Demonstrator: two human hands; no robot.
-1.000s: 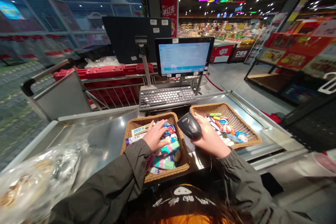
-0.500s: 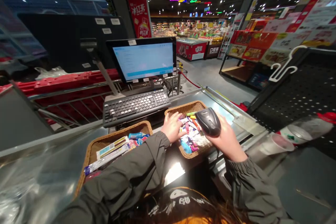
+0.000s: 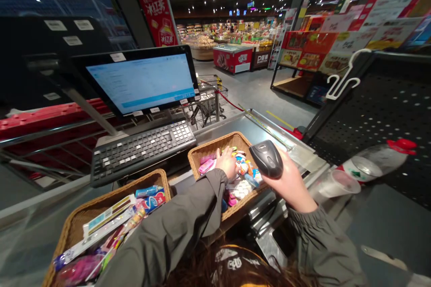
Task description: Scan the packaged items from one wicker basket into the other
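My right hand [image 3: 292, 181] is wrapped around a black handheld barcode scanner [image 3: 266, 158], held over the right edge of a wicker basket [image 3: 195, 154]. Inside that basket are small colourful packets [image 3: 247, 168], a pink item [image 3: 206, 167] and white pieces [image 3: 243, 189]. My left hand [image 3: 226, 161] reaches into it, palm down, with fingers apart among the packets; its fingertips are partly hidden. To the left, a second wicker basket [image 3: 76, 215] holds a long white-and-blue package [image 3: 97, 235], blue-and-red wrapped items [image 3: 153, 199] and a purple-pink package [image 3: 81, 270]. My left sleeve covers part of it.
A black keyboard [image 3: 144, 148] and a lit monitor [image 3: 144, 80] stand behind the baskets. On the right are a plastic cup [image 3: 339, 184], a red-capped bottle [image 3: 380, 161] and a white hanger [image 3: 343, 78] on a black perforated panel. A shopping cart [image 3: 208, 105] stands beyond the counter.
The view has shifted right and the basket appears further left. My left hand has moved deeper among the packets, stirring them. The scanner stays in my right hand.
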